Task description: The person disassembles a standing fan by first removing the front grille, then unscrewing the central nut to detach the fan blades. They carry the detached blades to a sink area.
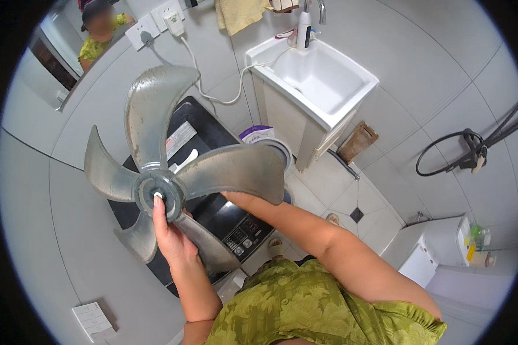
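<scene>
- Head view: left hand (170,233) closed on the hub of a dusty grey fan blade (181,172), thumb on the centre, holding it up in front of the person.
- Right hand behind one blade, hidden; its grip cannot be told. Only the right forearm shows.
- The blade blocks most of the black-topped washing machine (236,221) beneath.
- Beside it: white sink (322,80), white cable running to wall sockets (155,23), yellow towel (239,14).
- Black hose (460,149) coiled on the wall, well apart.
</scene>
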A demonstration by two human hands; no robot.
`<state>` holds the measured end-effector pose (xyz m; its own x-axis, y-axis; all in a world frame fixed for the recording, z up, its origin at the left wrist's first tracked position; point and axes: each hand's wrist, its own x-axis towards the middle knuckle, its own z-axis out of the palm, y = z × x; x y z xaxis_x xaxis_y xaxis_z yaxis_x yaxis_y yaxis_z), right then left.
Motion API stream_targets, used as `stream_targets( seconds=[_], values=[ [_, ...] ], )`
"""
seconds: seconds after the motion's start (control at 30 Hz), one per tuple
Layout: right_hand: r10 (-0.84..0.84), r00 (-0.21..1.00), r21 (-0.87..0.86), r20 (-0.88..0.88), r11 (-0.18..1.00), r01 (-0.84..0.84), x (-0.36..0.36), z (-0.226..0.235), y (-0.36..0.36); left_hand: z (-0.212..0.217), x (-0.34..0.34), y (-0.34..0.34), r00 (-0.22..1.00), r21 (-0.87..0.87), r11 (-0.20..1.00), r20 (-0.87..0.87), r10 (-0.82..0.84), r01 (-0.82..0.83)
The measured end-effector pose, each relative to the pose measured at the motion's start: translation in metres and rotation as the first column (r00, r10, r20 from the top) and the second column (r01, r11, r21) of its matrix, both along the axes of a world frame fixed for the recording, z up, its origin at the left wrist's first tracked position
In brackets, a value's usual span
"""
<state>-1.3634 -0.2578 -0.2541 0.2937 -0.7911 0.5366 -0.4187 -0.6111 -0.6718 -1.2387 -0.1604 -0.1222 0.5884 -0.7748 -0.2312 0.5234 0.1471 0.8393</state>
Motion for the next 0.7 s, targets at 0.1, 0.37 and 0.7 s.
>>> stream_targets(
  seconds=[0.1, 0.37, 0.7],
  values=[
    [0.125, 0.99, 0.046, -0.058, 0.991, -0.123, -0.012, 0.001, -0.005, 0.0, -0.021, -0.01, 1.0, -0.016, 1.0, 0.023, 0.008, -0.008],
    [0.093, 0.994, 0.164, 0.05, 0.981, -0.1, -0.194, -0.059, -0.04, -0.01, -0.146, -0.071, 0.996, -0.041, 0.999, -0.084, -0.032, 0.028],
    [-0.094, 0.995, 0.256, -0.028, 0.962, 0.098, -0.422, -0.059, -0.142, -0.072, -0.287, -0.174, 0.928, 0.134, 0.93, -0.205, -0.312, 0.343]
  ],
)
